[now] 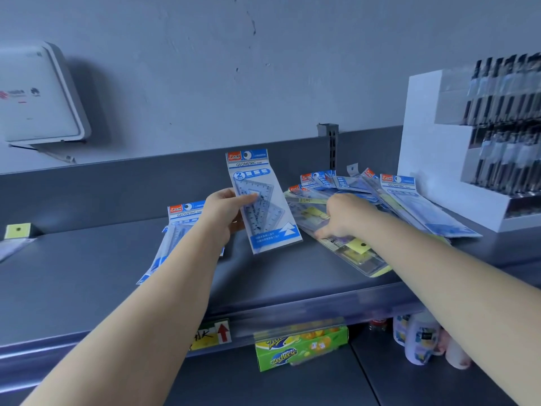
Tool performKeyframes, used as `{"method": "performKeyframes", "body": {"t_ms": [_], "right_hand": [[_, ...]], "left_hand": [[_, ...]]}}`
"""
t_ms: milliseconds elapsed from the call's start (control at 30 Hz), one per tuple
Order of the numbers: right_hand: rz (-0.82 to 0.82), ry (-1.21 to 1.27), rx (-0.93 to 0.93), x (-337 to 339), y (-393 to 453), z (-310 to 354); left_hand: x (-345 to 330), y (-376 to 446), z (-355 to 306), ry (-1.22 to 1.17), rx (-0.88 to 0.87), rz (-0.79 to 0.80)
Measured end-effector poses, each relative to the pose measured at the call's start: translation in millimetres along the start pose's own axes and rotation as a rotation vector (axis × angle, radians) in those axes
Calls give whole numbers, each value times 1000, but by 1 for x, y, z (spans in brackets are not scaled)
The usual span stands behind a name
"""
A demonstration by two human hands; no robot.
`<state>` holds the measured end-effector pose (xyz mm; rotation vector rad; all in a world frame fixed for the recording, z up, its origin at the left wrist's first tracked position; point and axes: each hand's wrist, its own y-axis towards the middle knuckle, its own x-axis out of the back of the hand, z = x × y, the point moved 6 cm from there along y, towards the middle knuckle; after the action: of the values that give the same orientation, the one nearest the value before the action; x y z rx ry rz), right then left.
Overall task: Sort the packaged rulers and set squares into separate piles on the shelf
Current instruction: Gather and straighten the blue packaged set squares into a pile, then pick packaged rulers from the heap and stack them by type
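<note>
- Grey painted wall point(205, 68) fills the background, with a white plastic wall box point(38, 95) mounted at the far left.
- Dark grey metal shelf point(87, 273) runs across the view below the wall, and a lower shelf beneath it carries a green boxed product point(298, 350) and some white bottles point(418, 338).
- White tiered display stand point(433, 159) sits at the right end of the shelf, with rows of dark packaged pens point(506, 112) in it.
- Mixed heap of clear packaged rulers and set squares point(386, 200) lies fanned out on the shelf just left of the stand; some packs have blue and red headers, others yellow labels.
- Small pile of blue-headed set square packs point(178, 227) lies on the shelf to the left of the heap, partly hidden by the left forearm.
- Clear set square pack with a blue "GEOMETRIC" header and a "2" badge point(260, 200) is held upright above the shelf, between the pile and the heap.
- Left hand point(227, 213) grips that pack by its left edge, thumb across the front.
- Right hand point(342, 218) rests palm down on the heap, fingers stretched onto a yellow-labelled clear ruler pack point(348, 250); no grasp shows.
</note>
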<state>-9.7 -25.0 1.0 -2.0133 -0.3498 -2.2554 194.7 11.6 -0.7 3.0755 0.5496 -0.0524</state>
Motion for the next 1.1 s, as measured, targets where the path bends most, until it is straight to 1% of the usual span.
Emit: {"method": "performKeyframes", "body": {"t_ms": [133,300,500,600,667,733,800,1000,1100], "right_hand": [[1,46,-34,0,2,-3],[-166,174,-93,7,8,-14],[-227,326,-62,18,1,-5],[-211,467,10,31,-10,16],[-250,575,37,38,-15,28],[-281,683,46,39,-17,37],[-264,788,39,33,-15,43],[-234,1076,49,26,-19,65],[-278,1230,56,27,-25,79]], "left_hand": [[8,0,-2,8,5,13],[20,1,-4,25,15,27],[40,-2,-10,42,-12,45],[55,-3,-14,52,-15,35],[67,-3,-16,75,-14,25],[81,-3,-17,93,-5,11],[94,-1,-17,114,0,0],[122,3,-9,323,15,-24],[129,5,-14,563,-79,-82]]}}
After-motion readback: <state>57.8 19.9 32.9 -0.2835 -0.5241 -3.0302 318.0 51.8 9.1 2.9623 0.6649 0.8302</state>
